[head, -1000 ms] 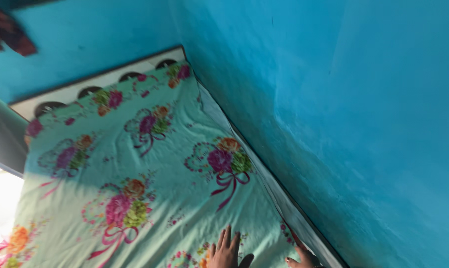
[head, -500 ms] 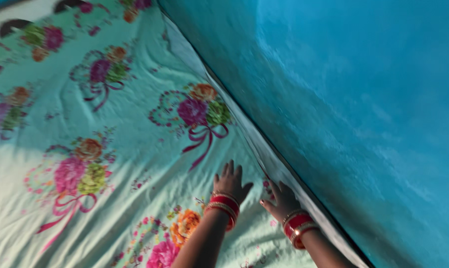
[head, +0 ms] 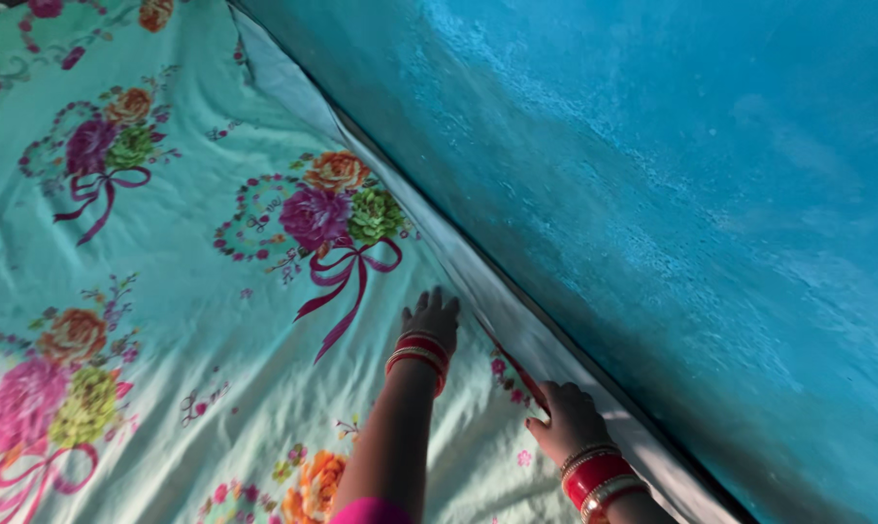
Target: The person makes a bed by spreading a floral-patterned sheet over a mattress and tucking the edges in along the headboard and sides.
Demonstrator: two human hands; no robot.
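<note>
The right hand (head: 567,419) grips the bedsheet's (head: 196,243) edge where it meets the turquoise wall (head: 652,194); its fingertips are hidden in the fold. The left hand (head: 431,320) lies flat, fingers spread, on the soft, wrinkled, flower-printed cloth, which runs out of frame leftward.

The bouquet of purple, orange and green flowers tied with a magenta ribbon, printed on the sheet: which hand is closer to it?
Left. The left hand lies flat on the mint floral bedsheet just below the purple, orange and green flower bouquet print. The right hand is farther away, at the sheet's edge beside the turquoise wall.
</note>
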